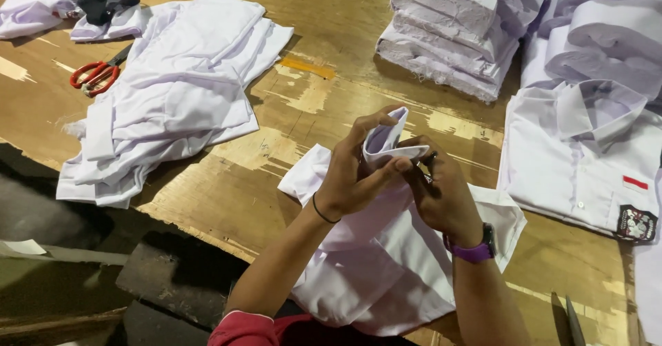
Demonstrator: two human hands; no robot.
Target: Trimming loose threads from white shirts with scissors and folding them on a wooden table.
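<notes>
A white shirt (386, 263) lies in front of me on the worn wooden table (227, 180), one part of it lifted up. My left hand (355, 174) pinches the raised white fabric fold (383, 139) between thumb and fingers. My right hand (438, 191) is closed beside it, touching the same fold and gripping a small dark tool (427, 160) whose tip shows at the fingers. A black band is on my left wrist and a purple watch (476, 249) on my right.
A heap of white shirts (172, 91) lies at the left, with red-handled scissors (93, 77) beside it. Folded white stacks (455, 29) stand at the back right. A finished shirt with a badge (586, 160) lies on the right. Dark scissor blades (569, 322) poke in at the bottom right.
</notes>
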